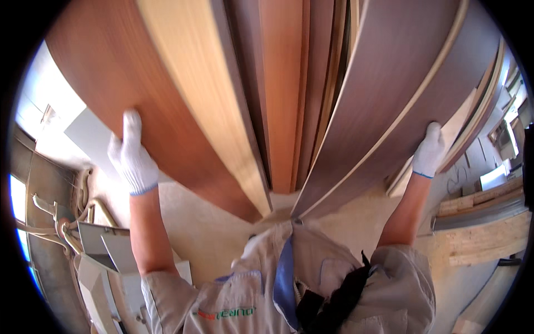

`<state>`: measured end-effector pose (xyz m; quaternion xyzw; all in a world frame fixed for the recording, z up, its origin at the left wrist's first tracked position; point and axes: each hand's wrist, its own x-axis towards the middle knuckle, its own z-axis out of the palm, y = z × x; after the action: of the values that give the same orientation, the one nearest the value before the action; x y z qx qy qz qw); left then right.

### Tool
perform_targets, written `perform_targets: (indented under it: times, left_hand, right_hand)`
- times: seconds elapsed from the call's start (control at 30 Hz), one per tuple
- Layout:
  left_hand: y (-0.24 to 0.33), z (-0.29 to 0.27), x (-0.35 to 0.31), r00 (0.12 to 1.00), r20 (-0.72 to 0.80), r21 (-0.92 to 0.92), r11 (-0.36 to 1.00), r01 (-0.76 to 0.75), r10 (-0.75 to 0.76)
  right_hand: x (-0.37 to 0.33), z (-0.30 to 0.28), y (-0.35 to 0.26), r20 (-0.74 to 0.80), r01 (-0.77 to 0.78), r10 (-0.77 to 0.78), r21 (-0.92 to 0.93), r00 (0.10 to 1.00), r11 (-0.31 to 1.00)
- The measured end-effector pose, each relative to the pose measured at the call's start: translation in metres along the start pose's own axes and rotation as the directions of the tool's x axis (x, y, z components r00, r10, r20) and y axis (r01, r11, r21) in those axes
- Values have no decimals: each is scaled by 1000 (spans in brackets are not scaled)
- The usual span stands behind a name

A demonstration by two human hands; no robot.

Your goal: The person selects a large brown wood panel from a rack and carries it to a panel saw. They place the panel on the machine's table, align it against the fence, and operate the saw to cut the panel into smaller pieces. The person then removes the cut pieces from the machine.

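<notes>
Fingers [132, 125] of left hand [136, 167] clasp the reddish-brown panel [105, 61] at its outer edge; right hand [429, 155] grips the outer dark brown panel [439, 89] likewise, its far-side fingers hidden. More boards [282, 94] between; panels' lower corners close together above floor [206, 209], contact unclear

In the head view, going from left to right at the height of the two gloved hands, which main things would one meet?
Left hand, brown board, pale strip, orange board, wide dark board, second dark board, right hand.
</notes>
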<state>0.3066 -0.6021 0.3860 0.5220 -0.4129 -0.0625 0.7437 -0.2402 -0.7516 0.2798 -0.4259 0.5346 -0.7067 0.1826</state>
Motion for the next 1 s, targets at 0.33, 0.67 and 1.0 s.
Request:
perform_targets:
  times: [0.33,0.67,1.0]
  left_hand:
    - [5,126,5,966,252,-258,959,119,-53]
    - [-52,226,30,956,287,-298,944,144,-56]
    - [-79,263,58,956,287,-408,896,174,-55]
  right_hand:
    - [-16,-89,-41,-121,-163,190,207,974,965]
    - [-28,-124,-31,-282,-126,234,353,930,927]
    - [-32,-133,-24,-311,-106,228,364,923,925]
